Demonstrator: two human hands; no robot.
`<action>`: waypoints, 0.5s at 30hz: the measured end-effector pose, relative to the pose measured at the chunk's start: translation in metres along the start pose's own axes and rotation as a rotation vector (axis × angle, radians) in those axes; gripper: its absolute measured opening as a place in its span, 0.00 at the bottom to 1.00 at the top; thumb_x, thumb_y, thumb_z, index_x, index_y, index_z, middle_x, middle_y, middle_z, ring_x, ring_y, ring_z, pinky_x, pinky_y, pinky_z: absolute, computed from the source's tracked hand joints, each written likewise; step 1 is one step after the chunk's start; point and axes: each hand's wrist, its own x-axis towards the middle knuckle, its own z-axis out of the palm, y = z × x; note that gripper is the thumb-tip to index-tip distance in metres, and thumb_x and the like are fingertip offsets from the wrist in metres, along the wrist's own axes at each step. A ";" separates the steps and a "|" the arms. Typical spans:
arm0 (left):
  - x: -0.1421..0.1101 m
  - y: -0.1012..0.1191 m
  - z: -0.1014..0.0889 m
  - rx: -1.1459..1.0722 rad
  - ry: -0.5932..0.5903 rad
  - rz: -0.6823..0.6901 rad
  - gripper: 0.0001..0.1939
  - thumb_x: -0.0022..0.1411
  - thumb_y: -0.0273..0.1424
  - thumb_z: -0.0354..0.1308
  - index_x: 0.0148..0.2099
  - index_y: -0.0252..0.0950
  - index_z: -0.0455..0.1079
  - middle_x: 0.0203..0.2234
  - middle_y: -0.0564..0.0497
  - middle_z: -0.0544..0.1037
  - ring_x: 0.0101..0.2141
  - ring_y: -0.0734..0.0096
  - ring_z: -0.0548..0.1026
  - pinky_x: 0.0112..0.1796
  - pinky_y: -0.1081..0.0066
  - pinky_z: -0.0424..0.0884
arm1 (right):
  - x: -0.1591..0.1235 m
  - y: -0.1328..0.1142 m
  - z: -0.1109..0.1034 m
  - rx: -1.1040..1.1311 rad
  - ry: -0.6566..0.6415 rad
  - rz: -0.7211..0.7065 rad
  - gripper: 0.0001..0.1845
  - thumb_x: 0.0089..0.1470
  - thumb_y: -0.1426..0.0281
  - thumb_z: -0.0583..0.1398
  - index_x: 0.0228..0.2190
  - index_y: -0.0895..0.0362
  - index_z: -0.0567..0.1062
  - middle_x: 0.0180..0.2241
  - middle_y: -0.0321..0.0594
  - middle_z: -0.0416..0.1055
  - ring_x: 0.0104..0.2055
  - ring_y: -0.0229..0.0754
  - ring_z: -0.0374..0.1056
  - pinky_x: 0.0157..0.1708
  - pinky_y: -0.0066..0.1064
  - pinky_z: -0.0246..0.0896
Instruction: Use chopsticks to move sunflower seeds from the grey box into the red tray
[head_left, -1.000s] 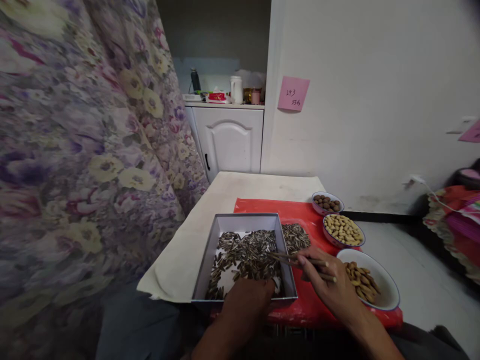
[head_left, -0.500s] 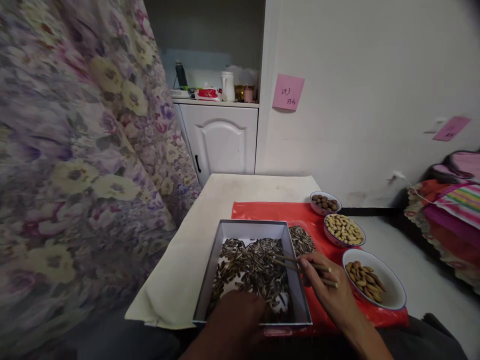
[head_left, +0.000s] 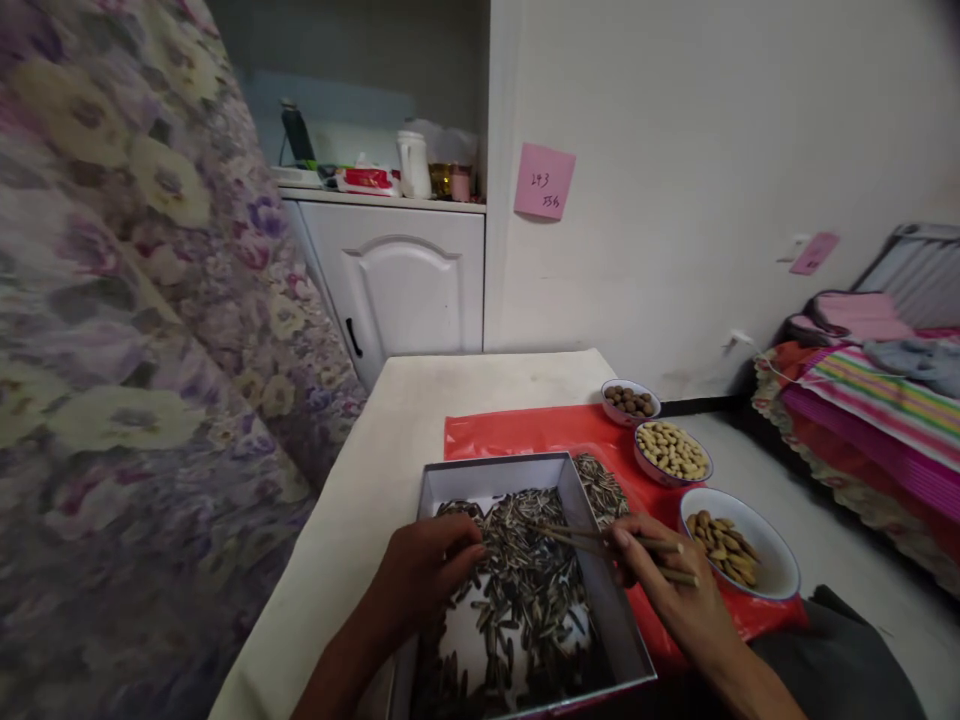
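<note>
A shallow box [head_left: 496, 462] with pale inner walls holds a loose layer of striped sunflower seeds [head_left: 525, 575], its white bottom showing in patches. My right hand [head_left: 664, 575], over the box's right wall, grips a pair of chopsticks [head_left: 581, 537]. Their tips reach left into the seeds; whether they pinch one is too small to tell. My left hand [head_left: 427, 570] is above the box's left side, fingers curled in toward the thumb. Anything between those fingertips is hidden. Right of the box lies a heap of sunflower seeds [head_left: 600, 487] on a red plastic sheet [head_left: 517, 430].
Along the right side stand a bowl [head_left: 780, 550] of almonds, a bowl [head_left: 706, 462] of peanuts and a smaller bowl [head_left: 657, 402] of round brown nuts. A pale cloth [head_left: 360, 500] covers the table. A floral curtain [head_left: 150, 350] hangs at left, a bed [head_left: 862, 400] stands at right.
My left hand has lifted from the seeds near the box's front and moved up and left. The chopsticks stay over the seeds. The view has turned slightly right.
</note>
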 end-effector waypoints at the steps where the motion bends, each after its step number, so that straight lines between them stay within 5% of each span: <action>1: 0.001 -0.003 0.002 -0.030 0.021 0.000 0.10 0.62 0.36 0.54 0.32 0.38 0.72 0.24 0.57 0.75 0.26 0.75 0.70 0.30 0.75 0.63 | -0.001 0.001 -0.001 0.023 0.011 0.019 0.16 0.62 0.57 0.56 0.33 0.56 0.76 0.24 0.37 0.73 0.24 0.41 0.71 0.25 0.29 0.64; 6: -0.013 -0.021 0.007 -0.242 0.281 0.110 0.12 0.63 0.38 0.54 0.31 0.38 0.72 0.25 0.54 0.76 0.28 0.72 0.73 0.31 0.73 0.68 | -0.008 0.004 -0.003 0.113 0.096 0.094 0.21 0.60 0.52 0.56 0.30 0.56 0.75 0.20 0.37 0.72 0.24 0.43 0.70 0.26 0.31 0.65; 9: -0.020 -0.030 0.009 -0.216 0.407 0.208 0.12 0.64 0.36 0.51 0.32 0.40 0.73 0.30 0.52 0.78 0.39 0.65 0.75 0.49 0.62 0.67 | -0.010 0.005 -0.002 0.185 0.126 0.119 0.21 0.60 0.52 0.56 0.30 0.56 0.75 0.20 0.37 0.72 0.24 0.43 0.70 0.26 0.31 0.64; 12: -0.020 -0.035 0.010 -0.204 0.432 0.198 0.14 0.65 0.37 0.48 0.33 0.41 0.73 0.30 0.52 0.79 0.43 0.63 0.75 0.60 0.53 0.55 | -0.009 0.007 -0.001 0.229 0.135 0.131 0.21 0.60 0.52 0.56 0.31 0.57 0.76 0.20 0.37 0.72 0.23 0.43 0.69 0.26 0.31 0.64; 15: -0.018 -0.037 0.012 -0.232 0.412 0.177 0.16 0.65 0.39 0.46 0.33 0.40 0.72 0.28 0.52 0.78 0.41 0.63 0.75 0.59 0.53 0.57 | -0.009 0.009 -0.005 0.269 0.179 0.125 0.21 0.58 0.52 0.58 0.32 0.57 0.77 0.20 0.37 0.72 0.23 0.43 0.69 0.26 0.32 0.65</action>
